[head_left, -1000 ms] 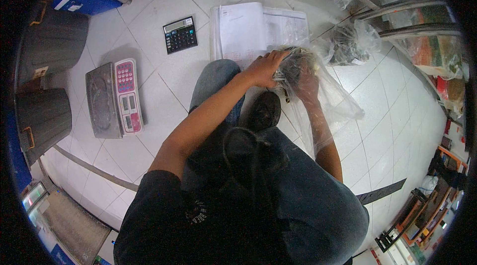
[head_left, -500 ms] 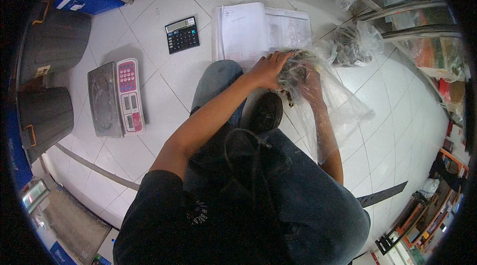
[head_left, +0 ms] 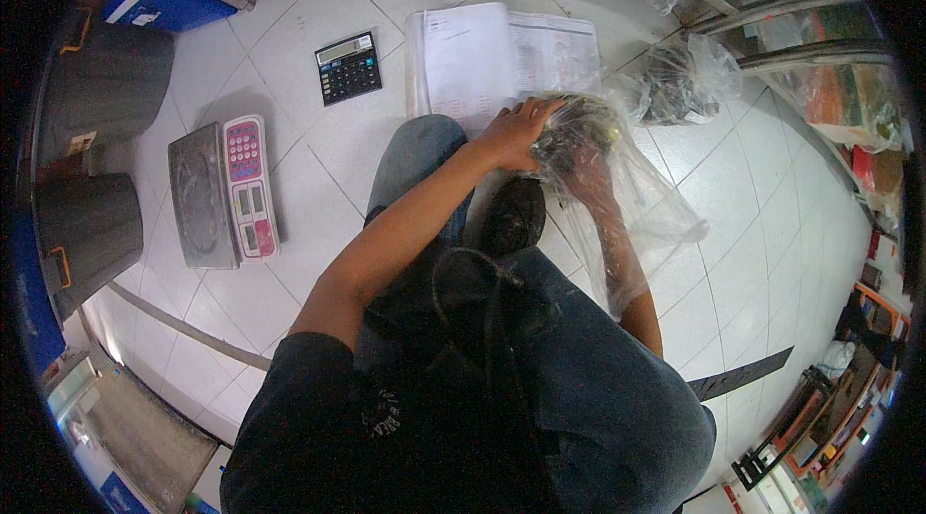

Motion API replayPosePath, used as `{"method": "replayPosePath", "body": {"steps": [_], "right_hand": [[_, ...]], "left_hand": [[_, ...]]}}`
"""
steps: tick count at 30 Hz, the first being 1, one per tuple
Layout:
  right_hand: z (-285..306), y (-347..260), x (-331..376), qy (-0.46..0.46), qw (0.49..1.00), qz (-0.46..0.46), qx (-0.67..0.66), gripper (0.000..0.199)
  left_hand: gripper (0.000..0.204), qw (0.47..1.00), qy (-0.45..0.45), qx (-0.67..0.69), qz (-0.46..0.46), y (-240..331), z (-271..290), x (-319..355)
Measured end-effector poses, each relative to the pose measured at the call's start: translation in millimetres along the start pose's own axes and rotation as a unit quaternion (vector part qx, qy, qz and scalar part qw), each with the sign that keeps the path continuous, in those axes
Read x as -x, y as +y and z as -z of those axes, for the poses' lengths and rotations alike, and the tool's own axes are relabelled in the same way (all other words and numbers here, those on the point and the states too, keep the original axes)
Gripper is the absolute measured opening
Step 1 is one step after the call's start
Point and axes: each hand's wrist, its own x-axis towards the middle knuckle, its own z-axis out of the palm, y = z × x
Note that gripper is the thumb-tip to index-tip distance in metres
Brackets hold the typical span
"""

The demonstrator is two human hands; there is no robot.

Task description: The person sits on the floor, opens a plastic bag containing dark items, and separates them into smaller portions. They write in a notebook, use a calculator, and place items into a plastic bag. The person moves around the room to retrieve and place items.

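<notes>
Left hand [head_left: 514,131] fingers curled, gripping dark bundle [head_left: 577,125] through clear plastic bag [head_left: 644,215], right hand [head_left: 585,170] inside bag, grip unclear, open ledger [head_left: 502,56] just beyond.

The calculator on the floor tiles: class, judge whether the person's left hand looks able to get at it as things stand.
Probably yes. The calculator lies uncovered on bare tile, ahead and left of the left hand, with nothing between them. That hand now rests on the clear plastic bag, so it must let go first.

A shop: weighing scale [head_left: 224,194], calculator [head_left: 348,67], ledger [head_left: 502,56], stocked shelves [head_left: 849,80].
</notes>
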Motion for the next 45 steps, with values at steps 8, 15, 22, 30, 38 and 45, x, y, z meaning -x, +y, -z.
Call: {"method": "replayPosePath", "body": {"steps": [8, 15, 22, 30, 38, 45], "right_hand": [[48, -2, 9, -0.023, 0.991, -0.06, -0.114, 0.053], [103, -42, 28, -0.026, 0.971, -0.127, -0.202, 0.038], [120, -59, 52, 0.032, 0.919, -0.208, -0.332, 0.041], [219, -125, 58, 0.142, 0.875, -0.221, -0.406, 0.021], [281, -129, 96, 0.176, 0.74, -0.154, -0.631, 0.047], [306, -84, 124, 0.483, 0.875, 0.03, -0.018, 0.073]], "left_hand": [[0.107, 1.0, -0.001, 0.002, -0.005, 2, 3, 3], [0.083, 1.0, -0.003, -0.01, 0.0, 1, 1, 3], [0.045, 0.999, 0.046, -0.01, 0.014, 7, 6, 1], [0.028, 0.992, 0.062, -0.053, 0.093, 4, 0, 0], [0.026, 0.99, 0.05, -0.03, 0.125, -3, -5, -1], [0.068, 0.995, 0.046, 0.091, -0.013, -20, 16, 5]]}}
